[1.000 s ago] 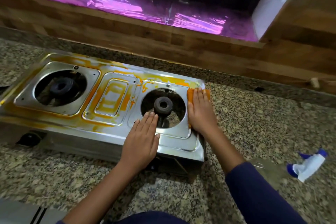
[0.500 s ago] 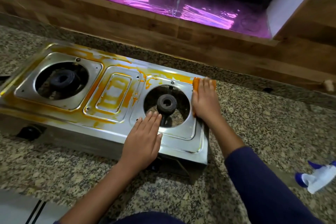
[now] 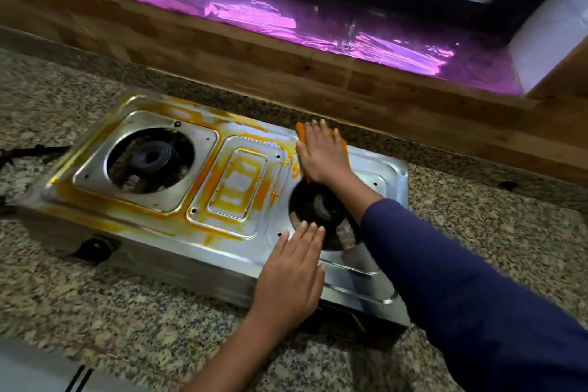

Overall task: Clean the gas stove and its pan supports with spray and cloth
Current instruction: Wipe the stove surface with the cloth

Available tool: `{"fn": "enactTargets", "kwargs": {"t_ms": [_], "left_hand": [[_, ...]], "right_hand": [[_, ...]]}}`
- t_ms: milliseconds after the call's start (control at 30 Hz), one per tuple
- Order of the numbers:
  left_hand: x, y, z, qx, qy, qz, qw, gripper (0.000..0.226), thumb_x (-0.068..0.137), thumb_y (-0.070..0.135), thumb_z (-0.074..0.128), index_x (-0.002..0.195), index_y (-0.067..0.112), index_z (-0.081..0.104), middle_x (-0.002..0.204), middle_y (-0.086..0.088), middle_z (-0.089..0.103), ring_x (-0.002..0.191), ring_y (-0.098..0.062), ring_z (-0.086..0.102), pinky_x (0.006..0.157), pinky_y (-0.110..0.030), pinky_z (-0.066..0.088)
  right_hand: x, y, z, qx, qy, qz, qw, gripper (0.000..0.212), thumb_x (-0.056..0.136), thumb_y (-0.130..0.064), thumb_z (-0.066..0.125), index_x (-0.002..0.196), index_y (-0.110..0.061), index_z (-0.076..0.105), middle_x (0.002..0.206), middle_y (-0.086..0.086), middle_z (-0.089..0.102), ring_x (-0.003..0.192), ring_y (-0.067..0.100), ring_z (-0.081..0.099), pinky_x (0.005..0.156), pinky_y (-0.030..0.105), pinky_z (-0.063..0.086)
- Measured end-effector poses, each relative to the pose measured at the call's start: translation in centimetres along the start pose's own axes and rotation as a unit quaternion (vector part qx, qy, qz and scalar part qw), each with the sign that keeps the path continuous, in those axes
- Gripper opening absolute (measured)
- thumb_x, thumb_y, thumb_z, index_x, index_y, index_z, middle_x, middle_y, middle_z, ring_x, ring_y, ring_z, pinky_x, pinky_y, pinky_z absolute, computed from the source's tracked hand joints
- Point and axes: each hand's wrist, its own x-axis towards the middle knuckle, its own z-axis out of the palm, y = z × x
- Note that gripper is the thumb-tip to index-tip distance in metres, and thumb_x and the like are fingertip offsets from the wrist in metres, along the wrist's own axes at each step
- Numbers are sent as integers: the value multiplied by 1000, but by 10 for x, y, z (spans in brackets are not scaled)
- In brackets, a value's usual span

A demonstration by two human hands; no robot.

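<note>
Under right hand (image 3: 321,157), cloth (image 3: 301,138), seemingly lengthwise front-to-back on stove (image 3: 241,245)

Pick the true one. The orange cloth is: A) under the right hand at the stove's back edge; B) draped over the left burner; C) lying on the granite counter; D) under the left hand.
A: the right hand presses flat on the orange cloth at the back edge of the stove; the left hand covers none.
</note>
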Motion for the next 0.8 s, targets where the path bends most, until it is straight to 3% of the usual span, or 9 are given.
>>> {"fn": "enactTargets", "kwargs": {"t_ms": [133, 267, 433, 500, 667, 800], "left_hand": [[0, 0, -4, -16, 3, 13, 1000, 53, 95, 30, 46, 144, 10, 45, 148, -5, 47, 143, -21, 33, 116, -36, 24], [-15, -12, -14, -66, 23, 54, 996, 52, 97, 23, 47, 147, 10, 40, 154, -4, 38, 148, -20, 23, 118, -39, 24], [-63, -63, -23, -58, 70, 54, 994, 51, 98, 25, 44, 145, 8, 42, 156, -7, 34, 147, -25, 27, 116, -46, 27], [-79, -84, -28, -36, 71, 66, 995, 51, 97, 25, 45, 145, 6, 42, 155, -10, 34, 146, -26, 27, 116, -46, 26], [-102, -124, -37, 3, 36, 114, 993, 57, 95, 28, 48, 146, 5, 39, 158, -10, 30, 146, -26, 27, 116, -43, 26], [-110, -150, -43, 19, 49, 58, 997, 60, 97, 36, 43, 147, 3, 36, 160, -10, 25, 148, -27, 23, 117, -46, 24]], "right_hand": [[23, -40, 3, -9, -24, -77, 997, 68, 102, -51, 22, 157, -14, 5, 165, 4, 0, 152, 18, -4, 121, 39, -3], [24, -32, 0, -15, -51, -134, 990, 62, 105, -41, 23, 157, -15, 3, 165, 6, -4, 151, 18, -5, 120, 34, -3], [-16, -22, 10, 44, -40, -226, 972, 65, 100, -45, 18, 154, -9, 23, 162, 13, 16, 151, 26, 11, 122, 38, 3], [-41, -29, 19, 69, -55, -249, 964, 60, 101, -39, 24, 153, -10, 27, 161, 11, 20, 150, 24, 13, 123, 39, 4], [-96, -52, 29, 132, -79, -269, 951, 53, 102, -35, 30, 151, -14, 33, 160, 7, 26, 150, 18, 15, 123, 37, 6], [-127, -61, 32, 132, -61, -268, 952, 51, 103, -34, 31, 151, -17, 36, 160, 3, 27, 150, 15, 17, 123, 37, 11]]}}
